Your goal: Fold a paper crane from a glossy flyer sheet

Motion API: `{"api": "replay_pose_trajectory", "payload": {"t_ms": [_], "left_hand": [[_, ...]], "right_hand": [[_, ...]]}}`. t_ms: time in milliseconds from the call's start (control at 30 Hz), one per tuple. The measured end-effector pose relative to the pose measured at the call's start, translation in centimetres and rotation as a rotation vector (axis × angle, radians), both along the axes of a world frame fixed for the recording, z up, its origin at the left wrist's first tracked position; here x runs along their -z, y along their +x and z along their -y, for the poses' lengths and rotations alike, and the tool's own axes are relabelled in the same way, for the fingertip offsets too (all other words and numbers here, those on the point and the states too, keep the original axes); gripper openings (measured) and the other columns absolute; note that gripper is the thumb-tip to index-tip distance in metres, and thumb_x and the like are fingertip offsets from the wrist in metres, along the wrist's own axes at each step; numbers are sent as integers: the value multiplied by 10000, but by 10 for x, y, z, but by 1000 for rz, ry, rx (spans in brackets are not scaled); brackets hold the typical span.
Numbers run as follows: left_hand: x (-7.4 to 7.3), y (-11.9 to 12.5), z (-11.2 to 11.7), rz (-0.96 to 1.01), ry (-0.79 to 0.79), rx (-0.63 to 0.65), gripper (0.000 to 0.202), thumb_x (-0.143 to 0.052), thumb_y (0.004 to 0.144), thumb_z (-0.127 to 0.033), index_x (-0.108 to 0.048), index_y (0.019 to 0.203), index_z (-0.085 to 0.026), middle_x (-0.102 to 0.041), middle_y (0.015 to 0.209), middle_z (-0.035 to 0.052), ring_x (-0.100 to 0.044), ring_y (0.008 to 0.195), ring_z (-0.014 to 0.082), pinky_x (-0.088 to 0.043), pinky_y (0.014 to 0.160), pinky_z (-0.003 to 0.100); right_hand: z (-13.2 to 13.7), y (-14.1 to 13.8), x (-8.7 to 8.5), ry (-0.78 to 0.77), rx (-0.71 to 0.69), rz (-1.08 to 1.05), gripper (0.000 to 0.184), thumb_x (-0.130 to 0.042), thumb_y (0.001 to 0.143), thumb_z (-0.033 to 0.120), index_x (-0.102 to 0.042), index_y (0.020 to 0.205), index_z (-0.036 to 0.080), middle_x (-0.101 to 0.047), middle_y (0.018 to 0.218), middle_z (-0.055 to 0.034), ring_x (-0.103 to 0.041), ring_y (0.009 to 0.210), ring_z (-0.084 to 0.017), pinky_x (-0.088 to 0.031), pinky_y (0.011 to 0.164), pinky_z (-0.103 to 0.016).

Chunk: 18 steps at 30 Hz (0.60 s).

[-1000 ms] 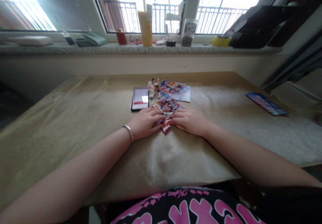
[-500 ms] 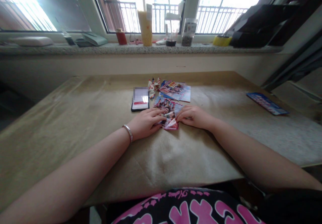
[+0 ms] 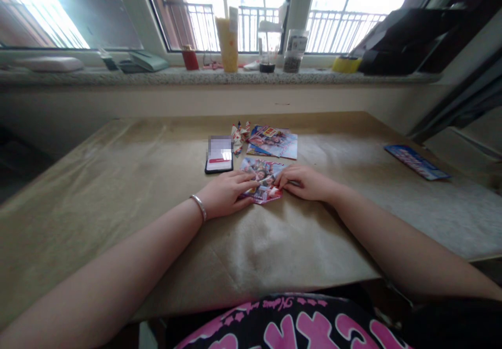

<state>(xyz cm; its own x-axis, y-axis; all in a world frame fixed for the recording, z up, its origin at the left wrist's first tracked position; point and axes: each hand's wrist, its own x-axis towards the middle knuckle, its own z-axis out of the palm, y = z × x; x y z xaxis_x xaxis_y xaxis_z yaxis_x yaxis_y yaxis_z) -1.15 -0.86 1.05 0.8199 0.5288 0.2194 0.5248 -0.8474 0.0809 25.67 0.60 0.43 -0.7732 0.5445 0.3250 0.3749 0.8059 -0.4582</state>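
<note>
A colourful printed sheet of paper (image 3: 263, 169) with creases lies on the table between my hands. My left hand (image 3: 227, 191), a silver bangle on its wrist, rests on the sheet's left side with its fingers stretched out. At the right edge of the paper, my right hand (image 3: 300, 182) has its fingertips drawn together on the sheet. A phone (image 3: 218, 161) with a lit screen lies just beyond my left hand. Behind the sheet are a folded paper figure (image 3: 239, 138) and a small stack of printed sheets (image 3: 284, 145).
A brown cloth (image 3: 157, 181) covers the table. Far to the right lies a blue printed packet (image 3: 416, 161). On the windowsill (image 3: 176, 78) stand a tall yellow drink cup (image 3: 227, 45), a red container (image 3: 190, 58), a clear jar (image 3: 294, 51) and a black bag (image 3: 396, 45).
The paper's near right part has changed: the white folded corner that showed by my right fingers is no longer visible, and the sheet lies flatter. My hands have barely moved.
</note>
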Motion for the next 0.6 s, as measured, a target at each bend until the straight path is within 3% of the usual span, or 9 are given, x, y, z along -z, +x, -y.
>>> {"api": "replay_pose_trajectory", "payload": {"t_ms": [367, 600], "left_hand": [[-1, -3, -3, -33, 34, -6, 417, -523, 851, -418, -581, 1200, -197, -564, 1288, 76, -536, 1113, 257, -451, 956, 409], [-2, -1, -1, -47, 110, 14, 389, -482, 875, -437, -605, 1152, -193, -613, 1208, 84, -575, 1023, 247, -482, 889, 399]], "right_hand": [[2, 3, -4, 25, 39, 36, 189, -518, 754, 68, -651, 821, 185, -687, 977, -67, -623, 919, -169, -490, 861, -344], [14, -6, -12, 131, 22, 173, 203, -641, 776, 316, -674, 945, 210, -673, 1057, -72, -601, 989, -207, -462, 885, -374]]}}
